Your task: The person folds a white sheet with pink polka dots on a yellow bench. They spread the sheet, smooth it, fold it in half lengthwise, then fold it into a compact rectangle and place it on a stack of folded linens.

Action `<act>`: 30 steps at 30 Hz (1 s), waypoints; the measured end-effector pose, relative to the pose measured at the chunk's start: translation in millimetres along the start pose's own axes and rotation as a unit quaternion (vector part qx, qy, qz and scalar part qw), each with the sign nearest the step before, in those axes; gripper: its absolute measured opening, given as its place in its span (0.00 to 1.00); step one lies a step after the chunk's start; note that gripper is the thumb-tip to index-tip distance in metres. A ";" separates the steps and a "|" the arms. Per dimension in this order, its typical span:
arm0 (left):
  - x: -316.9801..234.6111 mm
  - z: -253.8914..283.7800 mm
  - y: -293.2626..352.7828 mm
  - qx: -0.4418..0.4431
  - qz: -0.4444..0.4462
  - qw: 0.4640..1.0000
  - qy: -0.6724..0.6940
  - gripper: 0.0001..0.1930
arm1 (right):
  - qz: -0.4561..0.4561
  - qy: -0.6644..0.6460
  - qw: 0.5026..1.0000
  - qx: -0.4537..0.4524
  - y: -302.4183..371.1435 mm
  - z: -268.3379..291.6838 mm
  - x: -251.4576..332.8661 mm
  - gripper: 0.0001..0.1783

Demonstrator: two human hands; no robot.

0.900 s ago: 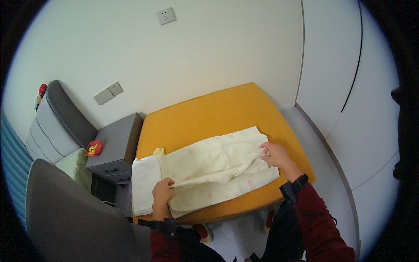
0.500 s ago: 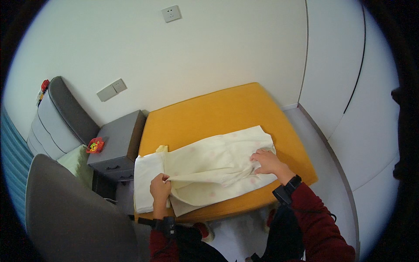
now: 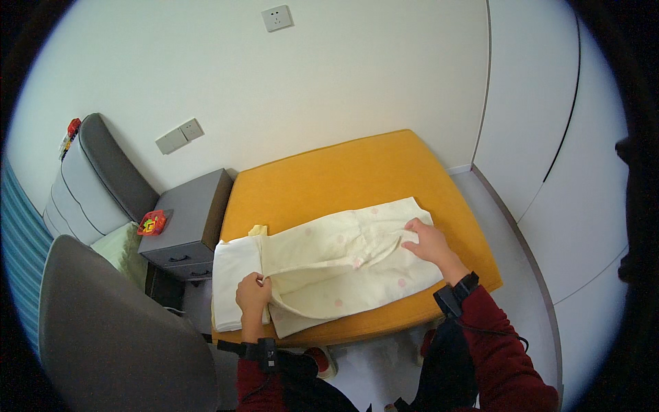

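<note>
A cream cloth garment with pale pink dots (image 3: 374,292) lies spread across the yellow padded bench (image 3: 329,172); its exact kind is hard to tell. My left hand (image 3: 254,294) is closed, pinching the garment's near-left edge and lifting a fold that runs toward the middle. My right hand (image 3: 429,244) rests at the garment's right end, thumb and fingers apart, with creases leading up to it. Beside my left hand, a white folded cloth (image 3: 233,275) lies at the bench's left end. A bit of pale yellow fabric (image 3: 259,231) sticks out between it and the garment.
A grey nightstand (image 3: 195,199) stands left of the bench, with a red basket of small bright pieces (image 3: 152,223) on it. A grey chair back (image 3: 117,329) rises at near left. Behind the bench is a white wall; white cabinet doors (image 3: 570,165) line the right.
My right hand has shifted up and slightly right over the garment, and the creases near it have moved. My left hand keeps its hold, and the lifted fold gapes wider.
</note>
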State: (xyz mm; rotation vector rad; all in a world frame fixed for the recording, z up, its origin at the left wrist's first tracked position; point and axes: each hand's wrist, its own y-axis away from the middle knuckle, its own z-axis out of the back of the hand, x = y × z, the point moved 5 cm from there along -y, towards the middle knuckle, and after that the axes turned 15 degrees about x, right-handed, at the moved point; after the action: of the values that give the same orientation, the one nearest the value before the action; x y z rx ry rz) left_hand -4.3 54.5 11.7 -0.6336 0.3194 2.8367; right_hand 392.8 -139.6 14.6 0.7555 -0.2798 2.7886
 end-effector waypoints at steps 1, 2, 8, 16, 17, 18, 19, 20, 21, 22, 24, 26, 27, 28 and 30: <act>-1.0 -2.3 -0.4 0.015 -0.002 1.000 -0.014 0.12 | 0.000 0.028 0.999 0.024 1.2 -2.0 -0.2 0.16; -1.2 -4.1 -0.8 0.031 -0.003 0.999 -0.026 0.12 | -0.021 0.061 0.996 0.059 1.9 -5.9 -2.2 0.17; -2.0 -4.2 -0.3 0.027 -0.005 0.999 -0.021 0.12 | -0.069 -0.018 0.997 -0.002 -1.7 0.7 -10.6 0.15; 2.2 -9.0 -2.0 0.021 0.003 0.999 -0.041 0.10 | -0.183 -0.109 0.973 0.091 -2.9 -0.1 -37.4 0.19; 1.6 -10.7 -2.1 0.029 0.012 0.998 -0.048 0.10 | -0.206 0.016 0.974 0.093 -1.4 1.1 -38.6 0.19; -5.4 -10.4 -1.2 0.006 -0.024 0.998 -0.062 0.10 | -0.199 0.018 0.977 0.080 -0.5 0.8 -38.4 0.19; -14.5 -11.4 0.8 -0.016 -0.061 0.995 -0.075 0.11 | -0.203 0.025 0.977 0.067 0.5 0.5 -38.8 0.19; -23.2 -13.8 3.8 -0.027 -0.082 0.992 -0.093 0.12 | -0.211 0.031 0.975 0.064 1.3 -0.9 -39.5 0.20; -39.1 -16.4 8.8 -0.049 -0.170 0.982 -0.062 0.13 | -0.206 0.029 0.977 0.056 1.2 -1.3 -39.1 0.19; -55.4 -22.3 12.9 -0.050 -0.231 0.971 -0.043 0.15 | -0.206 0.026 0.977 0.057 1.0 -2.6 -39.1 0.18; -91.2 -37.6 25.1 -0.049 -0.363 0.929 0.042 0.15 | -0.208 0.025 0.976 0.061 0.4 -4.3 -39.1 0.17; -118.8 -60.0 27.5 0.022 -0.377 0.924 0.056 0.14 | -0.214 0.035 0.974 0.065 0.4 -4.6 -39.2 0.16; -129.9 -68.9 29.4 0.048 -0.393 0.916 0.063 0.14 | -0.203 0.024 0.977 0.065 0.5 -4.5 -38.1 0.16; -136.6 -76.7 27.9 0.070 -0.372 0.921 0.088 0.13 | -0.191 0.021 0.979 0.063 0.9 -3.9 -36.7 0.16; -147.7 -90.4 23.5 0.101 -0.345 0.923 0.136 0.12 | -0.174 0.020 0.983 0.054 3.1 -1.2 -33.8 0.16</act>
State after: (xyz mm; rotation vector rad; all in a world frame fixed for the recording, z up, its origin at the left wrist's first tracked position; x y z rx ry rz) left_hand 155.6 -15.1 0.6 -0.8865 0.3424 2.0180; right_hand 419.7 -148.3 -4.2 0.6944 0.0126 2.4987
